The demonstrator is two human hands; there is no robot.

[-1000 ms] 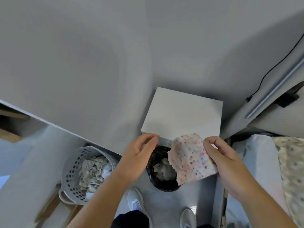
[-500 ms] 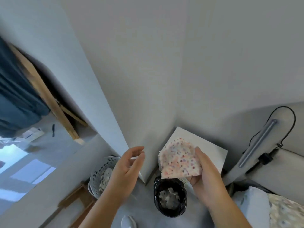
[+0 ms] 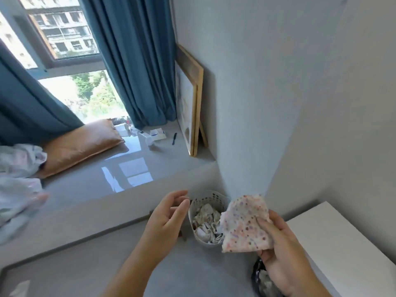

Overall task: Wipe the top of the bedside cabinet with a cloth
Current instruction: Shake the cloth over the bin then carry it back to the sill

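My right hand (image 3: 280, 256) grips a folded white cloth with pink and purple dots (image 3: 244, 226), thumb pressed on its face, held in the air in front of the wall corner. The white bedside cabinet (image 3: 334, 239) stands at the lower right, its bare top just right of the cloth. My left hand (image 3: 167, 217) hovers to the left of the cloth, fingers relaxed, holding nothing.
A white perforated basket (image 3: 205, 200) of crumpled fabric stands on the floor between my hands. A black-lined bin (image 3: 261, 277) sits under my right hand. A glossy window ledge (image 3: 120, 172) carries a tan pillow (image 3: 79, 144), small items and a leaning wooden frame (image 3: 192, 112).
The view has swung left and up, bringing the window ledge and curtains into sight. The cabinet has slid to the lower right. My right hand keeps hold of the cloth; my left hand stays apart.
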